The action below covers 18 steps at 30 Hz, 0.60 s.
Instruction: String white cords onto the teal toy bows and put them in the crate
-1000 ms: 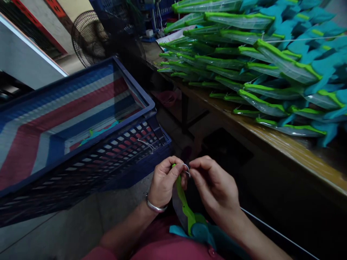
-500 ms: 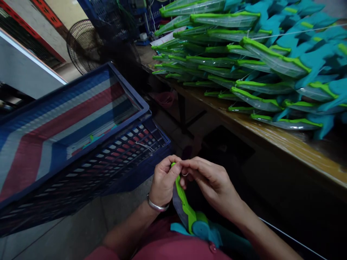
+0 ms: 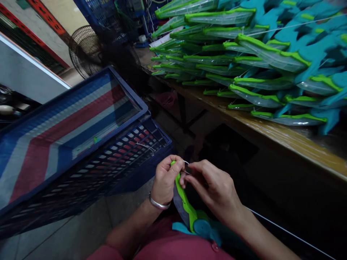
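My left hand (image 3: 168, 178), wearing a silver bangle, is closed around the upper tip of a plastic toy (image 3: 187, 204). The toy has a bright green curved edge, a greyish translucent panel and a teal round part near my lap. Its exact kind I cannot make out. From the tip, a thin white string (image 3: 186, 162) runs in a small loop to my right hand (image 3: 213, 184), whose thumb and forefinger pinch it just right of the left fingertips. The toy's tip is partly hidden under the left thumb.
Many similar green-and-teal toys (image 3: 244, 59) lie stacked on a wooden table (image 3: 260, 137) at the upper right. To the left stands a blue plastic crate (image 3: 148, 112) lined with striped sheeting. A fan (image 3: 85, 50) stands behind it. A white cord (image 3: 287, 231) stretches at lower right.
My right hand has drawn slightly right, away from the left fingertips, so the white string now shows between the hands. The left hand keeps its hold on the toy.
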### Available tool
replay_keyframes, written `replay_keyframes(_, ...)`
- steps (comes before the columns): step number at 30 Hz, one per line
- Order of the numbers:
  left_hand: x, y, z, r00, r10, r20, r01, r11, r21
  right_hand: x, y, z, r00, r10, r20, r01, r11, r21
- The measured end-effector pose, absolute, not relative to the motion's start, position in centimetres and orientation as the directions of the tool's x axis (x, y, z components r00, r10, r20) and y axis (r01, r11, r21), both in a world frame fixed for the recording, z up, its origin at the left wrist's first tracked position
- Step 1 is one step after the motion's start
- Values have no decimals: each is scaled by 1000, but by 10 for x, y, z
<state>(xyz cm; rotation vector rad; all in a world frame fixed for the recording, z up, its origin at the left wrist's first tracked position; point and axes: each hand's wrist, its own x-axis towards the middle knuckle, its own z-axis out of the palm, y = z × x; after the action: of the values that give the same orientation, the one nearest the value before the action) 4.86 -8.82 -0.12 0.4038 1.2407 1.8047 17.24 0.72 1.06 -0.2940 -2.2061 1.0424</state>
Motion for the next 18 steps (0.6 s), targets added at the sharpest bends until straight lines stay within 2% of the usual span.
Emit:
replay_keyframes(4, 49, -87, 3, -540, 816, -207, -512, -123, 850, 173, 9, 10, -715, 542, 441, 11, 639, -769)
replay_keyframes(12, 50, -88, 3, -554, 802, -223, -486, -95, 869, 180, 15, 12, -673, 618, 405, 23, 565, -825)
replay_keyframes(15, 51, -90, 0, -565, 794, -222, -455, -76, 887, 183, 14, 13, -679, 558, 477, 70, 696, -715)
replay_keyframes(18, 52, -92, -3, -579, 788, -208, -395, -48, 918, 182, 11, 17, -772, 327, 545, 44, 883, -468)
